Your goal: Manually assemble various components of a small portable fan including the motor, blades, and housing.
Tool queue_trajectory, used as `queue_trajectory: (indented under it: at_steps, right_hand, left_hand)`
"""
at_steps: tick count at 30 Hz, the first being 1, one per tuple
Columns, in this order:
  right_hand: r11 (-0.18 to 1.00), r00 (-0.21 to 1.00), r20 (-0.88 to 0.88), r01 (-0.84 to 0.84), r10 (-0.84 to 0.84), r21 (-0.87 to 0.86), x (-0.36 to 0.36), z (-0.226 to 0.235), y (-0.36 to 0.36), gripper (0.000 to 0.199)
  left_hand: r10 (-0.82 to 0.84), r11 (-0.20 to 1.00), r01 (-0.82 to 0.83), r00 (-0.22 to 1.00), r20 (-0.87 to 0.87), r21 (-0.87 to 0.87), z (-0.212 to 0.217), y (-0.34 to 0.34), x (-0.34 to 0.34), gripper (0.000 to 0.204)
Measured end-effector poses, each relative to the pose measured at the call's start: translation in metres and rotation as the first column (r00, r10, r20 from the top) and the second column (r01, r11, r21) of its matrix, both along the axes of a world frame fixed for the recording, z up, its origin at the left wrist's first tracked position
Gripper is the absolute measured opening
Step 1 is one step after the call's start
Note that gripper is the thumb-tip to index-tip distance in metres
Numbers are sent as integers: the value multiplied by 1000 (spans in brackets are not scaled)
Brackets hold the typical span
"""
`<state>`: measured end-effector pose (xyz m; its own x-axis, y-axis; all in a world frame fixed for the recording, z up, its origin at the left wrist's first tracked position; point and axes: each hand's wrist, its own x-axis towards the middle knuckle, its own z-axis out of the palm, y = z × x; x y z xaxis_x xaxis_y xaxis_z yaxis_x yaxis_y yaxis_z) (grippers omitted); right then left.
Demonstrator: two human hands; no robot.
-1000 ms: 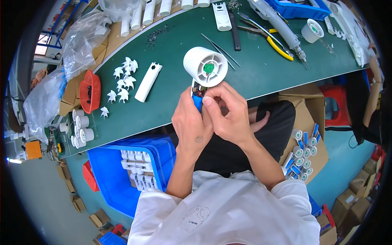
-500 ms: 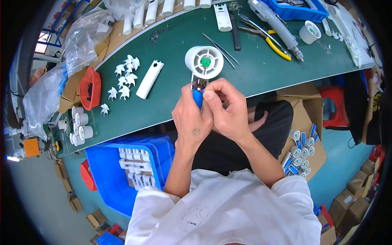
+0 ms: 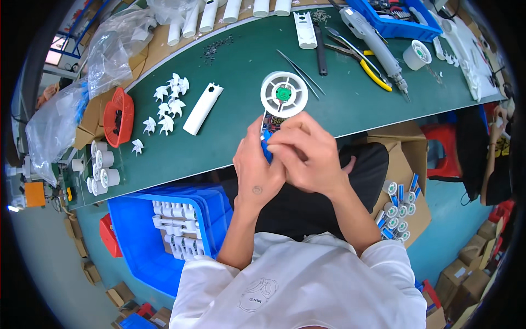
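The white fan part is held over the green table by the curled left hand, tweezers just beyond. The right hand is bunched close; what's pinched, if anything, can't be told.

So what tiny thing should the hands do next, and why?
Maybe the right hand could gently press the blue piece to check it sits snugly. Its fingertips are right by that piece, and the left hand holds the round-headed white device, but fingers hide where the parts join.
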<state>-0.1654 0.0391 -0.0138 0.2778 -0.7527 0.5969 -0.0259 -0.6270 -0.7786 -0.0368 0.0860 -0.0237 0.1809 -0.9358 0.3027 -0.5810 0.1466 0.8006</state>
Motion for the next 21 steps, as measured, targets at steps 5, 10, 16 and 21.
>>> queue_trajectory:
  at_steps: [5,10,16,21]
  right_hand:
    - [968,985,152,46,-85,247,-18,-4,-12,32]
    - [982,994,70,64,-78,176,-19,5,-43,60]
    - [989,1000,-5,-5,6,145,-12,11,-58,58]
    - [994,996,-71,52,-46,94,-13,7,-57,56]
  left_hand:
    - [-8,997,20,988,-153,79,15,-5,4,49]
    - [-100,995,102,987,-128,8,26,-20,21,49]
    - [25,982,-12,997,-67,188,26,-31,14,38]
    - [28,968,-84,974,-226,-239,5,-37,20,15]
